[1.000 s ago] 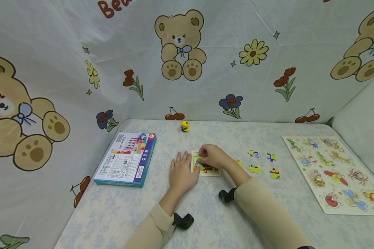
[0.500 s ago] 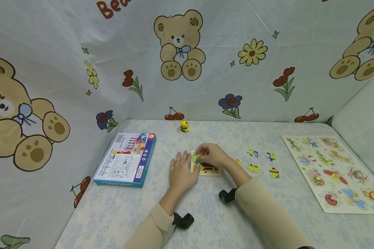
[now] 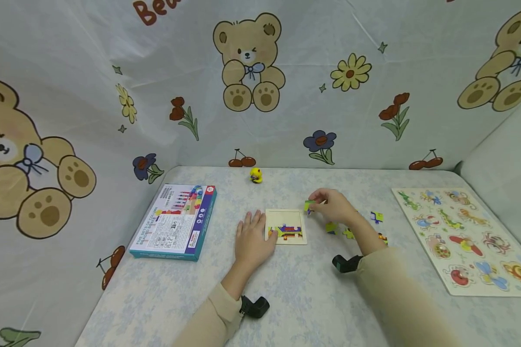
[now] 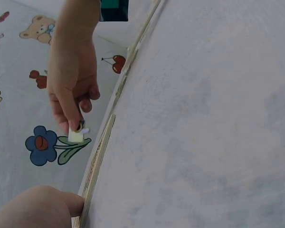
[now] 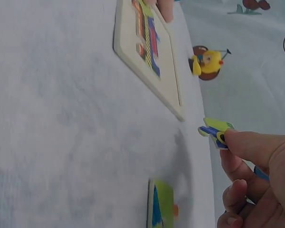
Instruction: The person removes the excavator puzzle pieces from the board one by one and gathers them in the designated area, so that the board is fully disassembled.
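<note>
My left hand (image 3: pixel 253 243) lies flat with its fingers spread at the left edge of a small wooden jigsaw tray (image 3: pixel 285 217). Its thumb reaches onto the lower-left corner. Joined pieces (image 3: pixel 288 232) fill the tray's lower part, and bare wood shows above them. My right hand (image 3: pixel 333 208) is raised to the right of the tray, pinching a green, yellow and blue jigsaw piece (image 5: pixel 215 131) between thumb and fingers. In the right wrist view that piece is held above the table, apart from the tray.
Several loose jigsaw pieces (image 3: pixel 331 228) lie below and right of my right hand, some partly hidden by the forearm. A boxed set (image 3: pixel 173 221) is at left, a yellow duck figure (image 3: pixel 255 175) at the back, and an insect puzzle board (image 3: pixel 469 241) at right.
My right hand has moved from over the tray to the right, carrying the jigsaw piece with it. More of the tray is uncovered. My left hand has stayed in place.
</note>
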`<state>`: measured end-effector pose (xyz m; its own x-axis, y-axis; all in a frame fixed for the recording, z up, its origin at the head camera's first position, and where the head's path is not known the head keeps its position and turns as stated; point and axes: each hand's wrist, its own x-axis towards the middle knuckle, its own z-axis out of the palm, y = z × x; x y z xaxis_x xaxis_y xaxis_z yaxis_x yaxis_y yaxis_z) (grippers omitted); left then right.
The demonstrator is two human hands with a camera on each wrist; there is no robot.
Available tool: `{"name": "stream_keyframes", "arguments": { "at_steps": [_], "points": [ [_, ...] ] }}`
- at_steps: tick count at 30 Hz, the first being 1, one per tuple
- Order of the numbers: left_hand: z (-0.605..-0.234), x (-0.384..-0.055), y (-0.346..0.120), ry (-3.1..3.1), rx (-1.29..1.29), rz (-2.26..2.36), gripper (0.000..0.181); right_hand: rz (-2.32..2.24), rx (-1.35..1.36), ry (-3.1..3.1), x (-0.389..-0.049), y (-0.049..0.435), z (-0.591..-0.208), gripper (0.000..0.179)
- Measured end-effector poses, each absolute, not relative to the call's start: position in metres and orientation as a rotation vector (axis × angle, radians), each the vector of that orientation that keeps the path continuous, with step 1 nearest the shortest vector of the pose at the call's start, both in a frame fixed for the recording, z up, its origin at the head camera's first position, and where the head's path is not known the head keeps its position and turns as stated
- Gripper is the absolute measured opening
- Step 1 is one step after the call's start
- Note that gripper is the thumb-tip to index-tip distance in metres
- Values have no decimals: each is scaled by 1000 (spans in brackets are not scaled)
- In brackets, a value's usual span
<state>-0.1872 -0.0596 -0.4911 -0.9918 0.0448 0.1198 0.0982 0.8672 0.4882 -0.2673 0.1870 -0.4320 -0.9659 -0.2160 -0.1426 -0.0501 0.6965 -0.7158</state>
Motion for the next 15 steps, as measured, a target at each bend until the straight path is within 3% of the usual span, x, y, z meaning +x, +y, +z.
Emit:
{"name": "stream_keyframes", "arguments": {
  "at_steps": [7,15],
  "points": [
    [-491,-187,-61,-2930,-112,-781,67,-984,-172,2757,-271,226,-432,22],
    [-492,-188,-60,-2937,-118,-773,67,-875,-143,2783,-270,237,-434,22]
  ]
}}
